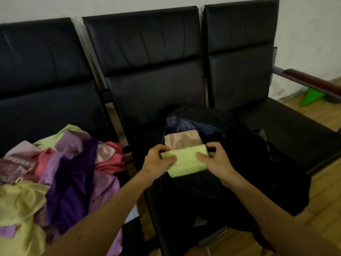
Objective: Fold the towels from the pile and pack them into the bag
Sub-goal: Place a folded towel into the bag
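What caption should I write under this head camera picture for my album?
Left hand and right hand hold a folded green towel at the open black bag, colourful pile alongside.

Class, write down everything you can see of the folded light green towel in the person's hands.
The folded light green towel is a soft, plush-looking cloth folded into a compact rectangle, held roughly flat. The left hand grips its left end and the right hand its right end, thumbs on top. It sits over the open mouth of the black fabric bag, next to a folded beige towel already inside.
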